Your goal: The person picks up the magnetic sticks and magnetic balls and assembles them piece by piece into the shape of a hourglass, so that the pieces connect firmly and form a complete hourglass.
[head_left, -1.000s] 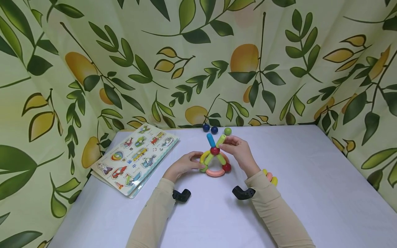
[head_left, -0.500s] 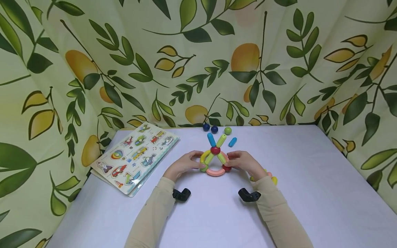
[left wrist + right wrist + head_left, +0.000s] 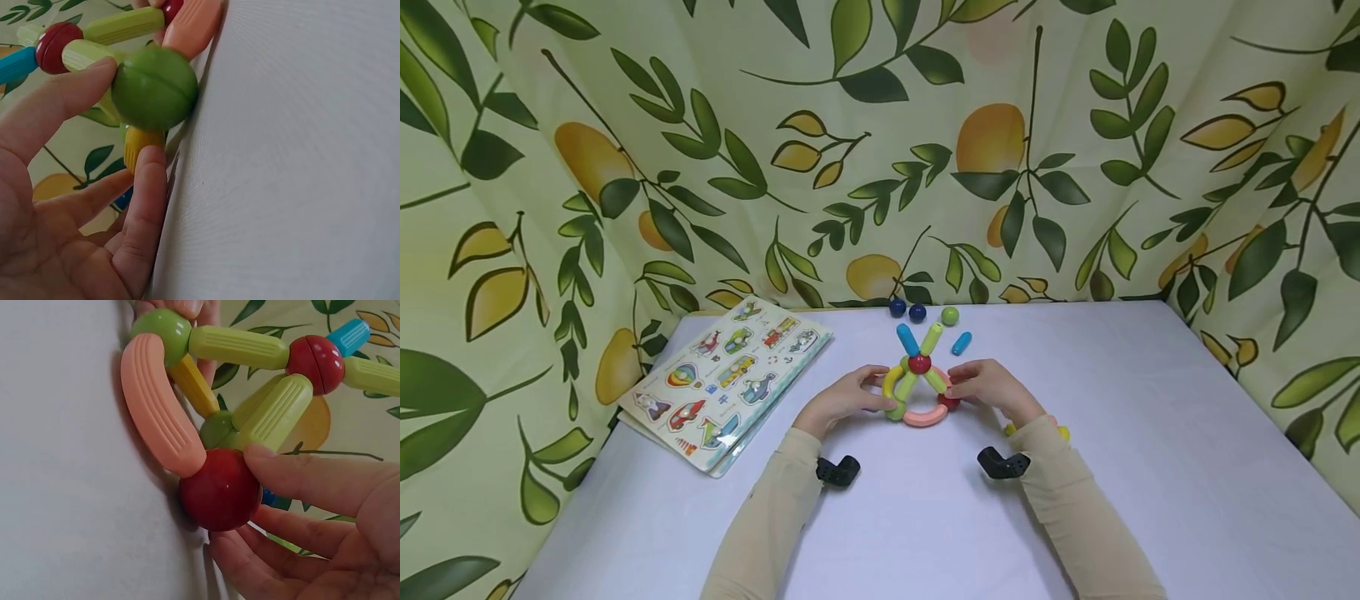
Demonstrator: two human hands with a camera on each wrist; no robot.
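White worktop (image 3: 887,533), viewed from where I stand: one ball-and-rod assembly (image 3: 919,364) stands near its centre, which serves as the clock centre.

Assembly count: four balls, three curved bars, five straight rods. Base: near green ball (image 3: 154,89) at 8 o'clock, lower red ball (image 3: 220,489) at 4 o'clock, rear green ball (image 3: 219,428) at the back; two pink bars (image 3: 923,417) and one yellow bar (image 3: 889,382). Three light-green legs (image 3: 239,347) rise to one upper red ball (image 3: 315,364). From it, one blue rod (image 3: 907,339) points to 11 o'clock and one light-green rod (image 3: 932,337) to 1 o'clock.

Left hand (image 3: 842,398): grip clamped on the near green ball, thumb opposite fingers. Right hand (image 3: 996,390): grip clamped on the lower red ball, thumb tip at the foot of a leg.

Loose parts: two dark-blue balls (image 3: 898,307), 11 to 12 o'clock; one lime ball (image 3: 950,316), 1 o'clock; one short blue rod (image 3: 961,343), between 1 and 2. Yellow pieces (image 3: 1063,432) lie at 4 o'clock, partly behind the right sleeve (image 3: 1067,500); I cannot count them. Stacked picture boards (image 3: 722,387) lie at 9 o'clock, the top one printed with vehicles.
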